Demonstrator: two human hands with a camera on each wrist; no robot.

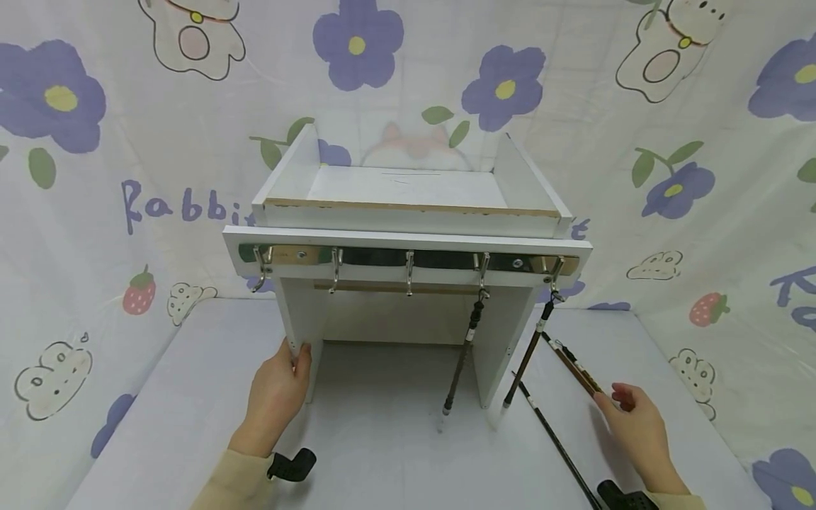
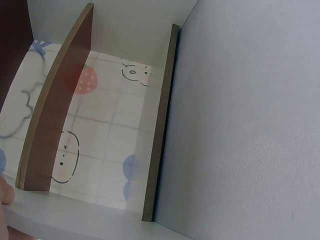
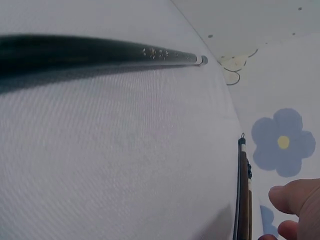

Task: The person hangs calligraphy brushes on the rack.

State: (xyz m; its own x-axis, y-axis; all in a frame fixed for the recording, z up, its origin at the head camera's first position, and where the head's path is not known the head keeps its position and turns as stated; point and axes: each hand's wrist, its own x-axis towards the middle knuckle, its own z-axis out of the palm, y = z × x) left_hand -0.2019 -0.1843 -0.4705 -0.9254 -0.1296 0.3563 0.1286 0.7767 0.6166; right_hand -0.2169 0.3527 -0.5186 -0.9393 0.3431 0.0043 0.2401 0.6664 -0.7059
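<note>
My left hand [image 1: 274, 393] grips the lower left side panel of a white wooden rack [image 1: 408, 237]; its thumb edge shows in the left wrist view. Along the rack's front runs a metal strip with several hooks [image 1: 410, 273]. Two dark brushes, an inner brush [image 1: 464, 361] and an outer brush [image 1: 530, 350], hang by loops from the two rightmost hooks. On the right, my right hand [image 1: 640, 428] hovers by a bundle of slim brown brushes [image 1: 576, 366], fingers loosely bent. A gap shows between thumb and brushes [image 3: 243, 190] in the right wrist view.
A long black brush [image 1: 554, 432] lies slantwise on the white table [image 1: 382, 453], between the rack and my right hand. Behind stands a patterned curtain [image 1: 414, 92] with flowers and cartoon rabbits. Inside the rack, a wooden crosspiece [image 2: 55, 100] spans the side panels.
</note>
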